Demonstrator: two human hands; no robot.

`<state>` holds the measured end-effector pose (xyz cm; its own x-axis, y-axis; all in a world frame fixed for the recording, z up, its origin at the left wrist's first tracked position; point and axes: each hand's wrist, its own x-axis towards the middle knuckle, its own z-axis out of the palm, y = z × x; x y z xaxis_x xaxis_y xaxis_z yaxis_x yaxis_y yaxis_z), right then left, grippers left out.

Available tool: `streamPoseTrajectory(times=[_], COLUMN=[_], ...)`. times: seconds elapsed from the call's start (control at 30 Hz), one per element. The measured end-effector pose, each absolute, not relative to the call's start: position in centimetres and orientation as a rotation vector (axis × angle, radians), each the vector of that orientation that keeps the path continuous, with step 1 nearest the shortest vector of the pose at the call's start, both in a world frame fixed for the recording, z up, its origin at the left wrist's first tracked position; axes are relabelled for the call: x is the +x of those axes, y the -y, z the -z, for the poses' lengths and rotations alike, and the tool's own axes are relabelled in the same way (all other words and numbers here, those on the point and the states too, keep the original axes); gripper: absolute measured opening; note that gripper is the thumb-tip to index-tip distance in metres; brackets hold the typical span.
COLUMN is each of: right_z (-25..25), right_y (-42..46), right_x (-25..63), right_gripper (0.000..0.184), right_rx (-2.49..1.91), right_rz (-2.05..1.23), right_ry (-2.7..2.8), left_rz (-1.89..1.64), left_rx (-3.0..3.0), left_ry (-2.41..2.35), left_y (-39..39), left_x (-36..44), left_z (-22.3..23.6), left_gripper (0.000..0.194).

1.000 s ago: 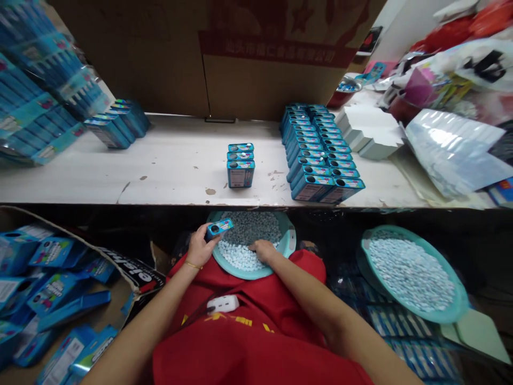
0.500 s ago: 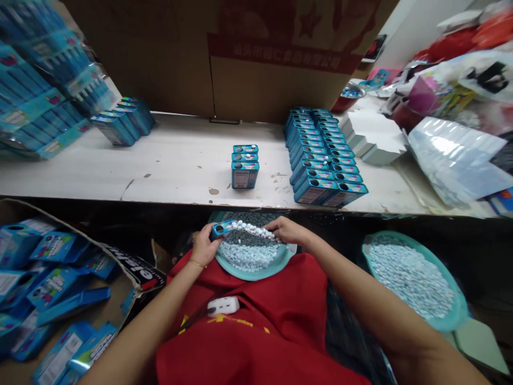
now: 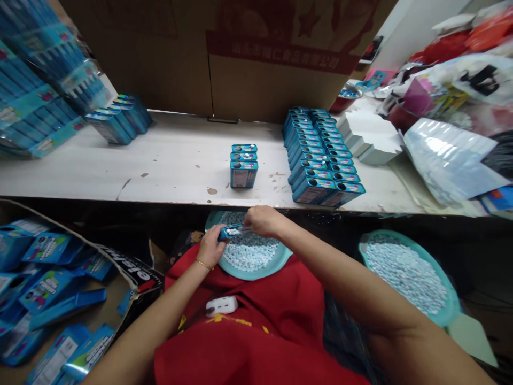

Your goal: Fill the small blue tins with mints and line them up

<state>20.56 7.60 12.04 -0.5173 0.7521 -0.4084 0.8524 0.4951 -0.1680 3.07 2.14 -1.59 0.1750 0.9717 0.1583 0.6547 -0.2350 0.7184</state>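
Observation:
My left hand [image 3: 210, 247] is closed round a small blue box [image 3: 228, 232], held over a teal bowl [image 3: 256, 271] of pale blue tablets on my lap. My right hand [image 3: 261, 220] is curled just right of the box, fingers pinched at its open end where a few tablets show. On the white shelf above stand three filled blue boxes [image 3: 243, 164] in a short row. To their right is a double row of several open blue boxes [image 3: 319, 156].
A second teal bowl of tablets [image 3: 406, 274] sits at the lower right. A cardboard carton with loose blue boxes [image 3: 48, 283] is at the left. Stacked blue packs [image 3: 36, 101] fill the shelf's left end; white cartons [image 3: 371, 135] and plastic bags [image 3: 449, 155] lie at the right.
My right hand left the tablets in the bowl, carried a line of them up and closed in on the box's opening. The left hand kept hold of the box.

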Motion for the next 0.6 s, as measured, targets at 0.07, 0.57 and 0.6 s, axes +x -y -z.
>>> streamPoseTrajectory(times=[0.07,0.57,0.6], right_z=[-12.2,6.3,6.6], right_y=[-7.0,-2.1,-1.9], right_x=[21.8,23.2,23.2], right_gripper=[0.029,0.028,0.029], right_rx=[1.376,1.672,1.645], right_rz=[0.515,0.796,0.845], right_ry=[-2.484,-2.271,-2.288], left_rz=[-0.876,-0.932,-0.935], left_rx=[1.930,1.794,1.782], left_ry=[-1.537,-1.655,-1.660], left_y=[-2.1,-1.9,-2.0], left_x=[2.8,1.1,1.1], left_z=[1.5,1.8,1.9], left_gripper=[0.035,0.036,0.037])
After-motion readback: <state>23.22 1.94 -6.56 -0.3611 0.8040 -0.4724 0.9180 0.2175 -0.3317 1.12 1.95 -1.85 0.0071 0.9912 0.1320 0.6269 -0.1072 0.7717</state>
